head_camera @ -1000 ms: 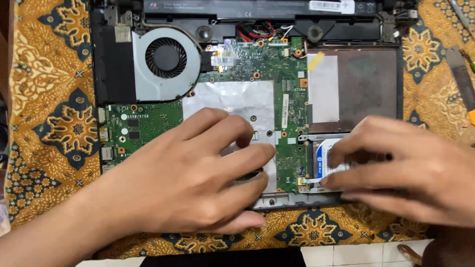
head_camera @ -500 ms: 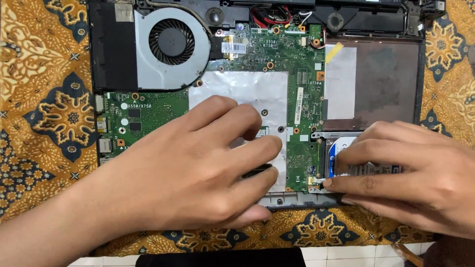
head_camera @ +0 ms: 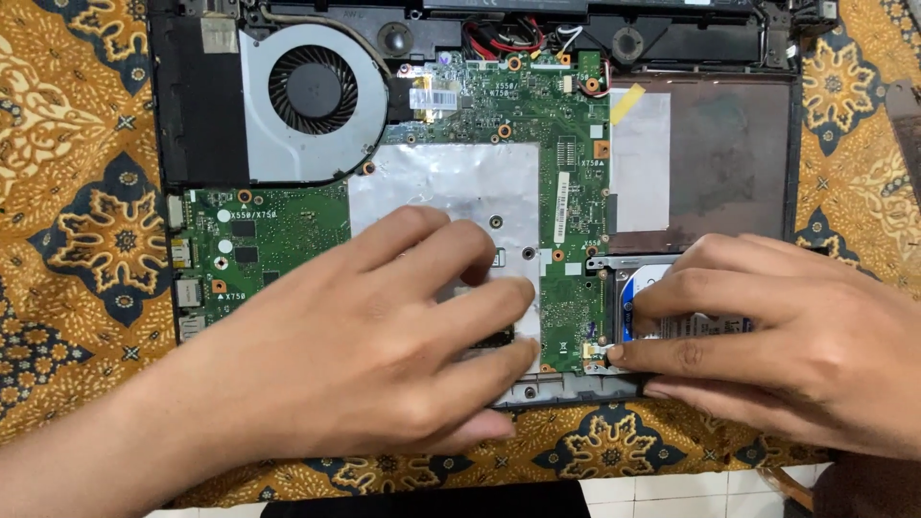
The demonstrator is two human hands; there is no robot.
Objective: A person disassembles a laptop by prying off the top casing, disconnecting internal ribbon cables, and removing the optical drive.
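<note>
An opened laptop (head_camera: 192, 115) lies on a patterned cloth (head_camera: 67, 192), its green board (head_camera: 537, 144) and fan (head_camera: 312, 91) exposed. The left hand (head_camera: 384, 355) is laid flat and open on the silver shield (head_camera: 451, 187), fingers spread, gripping nothing; the chassis seems to be steadied by it. The right hand (head_camera: 796, 336) is pressed on the drive (head_camera: 638, 288), which sits in its bay at the lower right corner, beside the board's edge connector. The fingertips (head_camera: 652, 360) are laid along the drive's near edge; whether it is pinched cannot be told. The step in hand is judged to be sliding the drive at its connector. A straight, level sideways push or pull is called for next, without tilting.
</note>
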